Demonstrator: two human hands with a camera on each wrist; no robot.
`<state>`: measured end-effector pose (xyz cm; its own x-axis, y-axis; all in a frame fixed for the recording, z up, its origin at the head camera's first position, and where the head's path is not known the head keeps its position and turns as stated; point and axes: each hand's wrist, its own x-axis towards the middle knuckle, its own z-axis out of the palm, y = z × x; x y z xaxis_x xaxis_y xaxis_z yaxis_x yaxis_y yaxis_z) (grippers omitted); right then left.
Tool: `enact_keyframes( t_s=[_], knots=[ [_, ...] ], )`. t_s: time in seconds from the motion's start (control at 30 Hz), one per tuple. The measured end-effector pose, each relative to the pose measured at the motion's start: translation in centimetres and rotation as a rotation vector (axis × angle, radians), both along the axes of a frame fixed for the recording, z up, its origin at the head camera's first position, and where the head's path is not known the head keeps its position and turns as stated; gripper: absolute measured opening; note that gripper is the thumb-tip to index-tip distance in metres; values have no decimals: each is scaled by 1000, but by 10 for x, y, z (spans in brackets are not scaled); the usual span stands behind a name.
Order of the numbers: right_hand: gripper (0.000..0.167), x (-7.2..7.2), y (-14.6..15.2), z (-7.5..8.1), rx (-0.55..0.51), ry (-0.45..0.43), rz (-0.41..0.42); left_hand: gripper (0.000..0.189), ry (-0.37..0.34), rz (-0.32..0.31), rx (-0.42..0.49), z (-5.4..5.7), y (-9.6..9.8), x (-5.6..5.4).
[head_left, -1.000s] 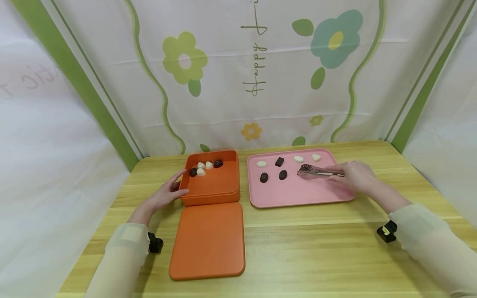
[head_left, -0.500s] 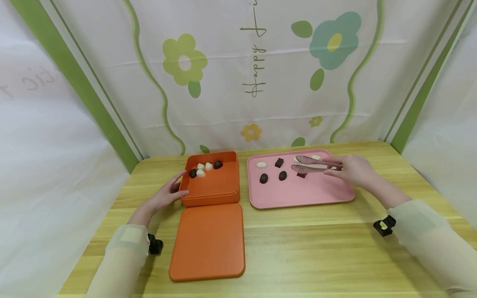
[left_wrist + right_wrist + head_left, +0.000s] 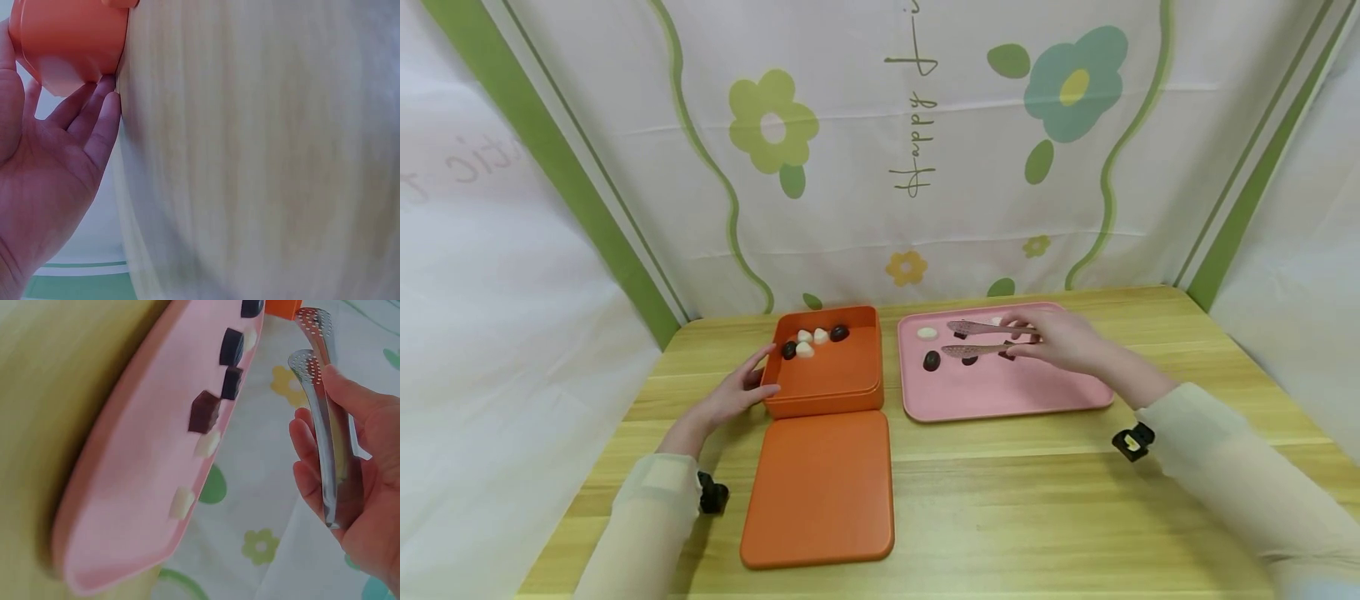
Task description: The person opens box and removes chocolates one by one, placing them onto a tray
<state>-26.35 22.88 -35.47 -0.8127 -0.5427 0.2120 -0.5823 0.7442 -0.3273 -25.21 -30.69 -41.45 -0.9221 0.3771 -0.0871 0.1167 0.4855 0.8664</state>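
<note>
R hand (image 3: 1063, 340) held metal tongs (image 3: 973, 351) btwn thumb & curled fingers, tong tips apart, over pink tray (image 3: 1000, 395) w/ dark & white pcs (image 3: 932, 361). L hand (image 3: 735, 394), fingers loosely spread, touched L side of orange box (image 3: 824, 406) on counter (image 3: 1000, 500), lid (image 3: 817, 492) just in front.

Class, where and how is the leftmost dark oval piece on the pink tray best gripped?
Grip the dark oval piece low, across its left and right sides, bringing the tongs down from the near side. Its rounded top would likely slip, it looks narrower across than front to back, and bare tray lies in front.
</note>
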Motion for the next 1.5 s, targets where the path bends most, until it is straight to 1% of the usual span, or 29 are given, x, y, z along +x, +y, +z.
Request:
enact_keyframes(
  t_s=[0.07,0.13,0.3,0.37,0.47,0.6,0.73,0.87,1.03,1.13,1.17,1.37,1.5],
  knots=[
    [36,-2,-10,2,2,12,12,76,-4,3,0,0,0,0],
    [34,-3,-19,3,13,4,13,77,-4,2,-3,0,0,1],
    [33,-6,-40,9,-11,-85,55,76,-3,2,-4,0,0,1],
    [36,-8,-48,11,-19,-96,72,76,-6,4,2,-1,0,1],
    [38,-11,-59,15,2,-90,63,76,-9,6,7,-1,-1,1],
    [44,-13,-74,20,29,-105,16,76,-4,7,8,-1,-1,1],
    [51,-15,-86,21,19,-144,-9,76,2,5,-4,0,-1,1],
    [51,-18,-93,19,-1,-150,28,76,1,4,-12,1,0,1],
    [43,-20,-103,18,6,-87,43,76,3,5,-7,2,0,1],
    [42,-24,-109,18,-5,-77,62,76,5,2,-8,2,0,1],
    [43,-25,-111,19,-6,-72,72,76,5,3,-9,2,0,1],
    [44,-37,-127,25,-42,-109,160,76,2,2,-5,1,-1,0],
    [42,-45,-141,29,-70,-98,211,77,6,-2,-6,0,0,-1]
  ],
)
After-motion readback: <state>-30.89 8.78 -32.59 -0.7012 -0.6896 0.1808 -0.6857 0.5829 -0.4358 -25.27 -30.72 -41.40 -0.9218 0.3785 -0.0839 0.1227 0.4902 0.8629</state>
